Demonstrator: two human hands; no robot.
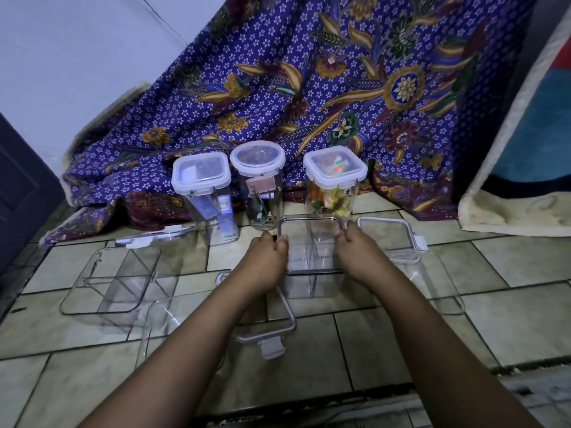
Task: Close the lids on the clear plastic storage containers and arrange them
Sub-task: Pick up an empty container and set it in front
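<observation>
Between the two hands stands a clear square container (pixel 310 257) on the tiled floor (pixel 386 335), and a clear lid (pixel 310 218) lies across its top. The left hand (pixel 268 254) has its fingertips (pixel 282 240) pinched shut on the lid's left edge; the right hand (pixel 355 250) has its fingers (pixel 346 233) closed on the lid's right edge. Whether the lid is pressed fully home cannot be told.

Just beyond the fingers, in a row against a purple patterned cloth (pixel 309 88), stand three tall jars with their lids on: a square jar (pixel 205 193) beyond and left of the left hand, a round jar (pixel 261 180) holding something pinkish straight beyond it, and a square jar with colourful contents (pixel 335 180) beyond the right hand, its base touching or just behind the held lid.

To the right of the right hand a loose lid (pixel 391 231) leans over an open shallow container (pixel 432 282). Under the left forearm lies another loose lid (pixel 265 322) with its clasp toward the viewer. Left of the left hand sits an open divided container (pixel 114 282), with one more clear container (pixel 160 322) nearer the viewer and a flat lid (pixel 154 237) behind it, near the cloth's hem.
</observation>
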